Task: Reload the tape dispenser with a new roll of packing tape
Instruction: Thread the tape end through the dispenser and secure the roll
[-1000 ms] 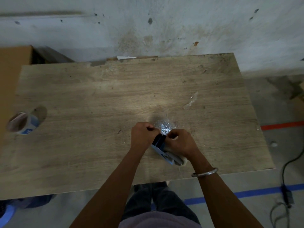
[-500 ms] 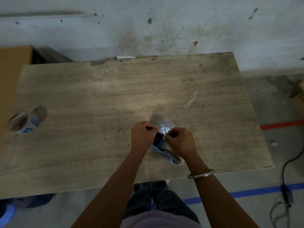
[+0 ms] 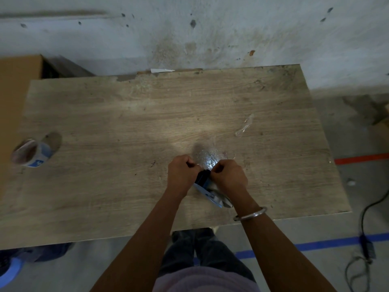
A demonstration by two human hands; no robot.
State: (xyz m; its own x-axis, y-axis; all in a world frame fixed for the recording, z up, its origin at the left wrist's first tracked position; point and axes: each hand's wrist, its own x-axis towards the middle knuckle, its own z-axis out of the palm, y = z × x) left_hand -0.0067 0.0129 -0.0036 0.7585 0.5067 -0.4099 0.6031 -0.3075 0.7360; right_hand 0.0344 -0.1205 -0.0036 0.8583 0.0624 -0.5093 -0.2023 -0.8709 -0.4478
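Observation:
A blue and black tape dispenser (image 3: 207,187) lies near the front edge of the wooden table (image 3: 126,127), mostly covered by my hands. My left hand (image 3: 182,175) grips its left side with curled fingers. My right hand (image 3: 228,178) curls over its right side and pinches at its top, where shiny clear tape (image 3: 207,160) shows just beyond my knuckles. A roll of packing tape (image 3: 31,152) with a blue and white label lies on its side at the table's far left edge, well away from both hands.
A crumpled strip of clear tape (image 3: 245,125) lies on the table right of centre. A cardboard box (image 3: 16,85) stands at the left. A stained wall runs behind the table. Cables (image 3: 366,245) and tape lines cross the floor at right.
Both hands have shifted slightly up and away from me with the dispenser, and my fists have closed tighter together over its top. The roll at the left has not moved.

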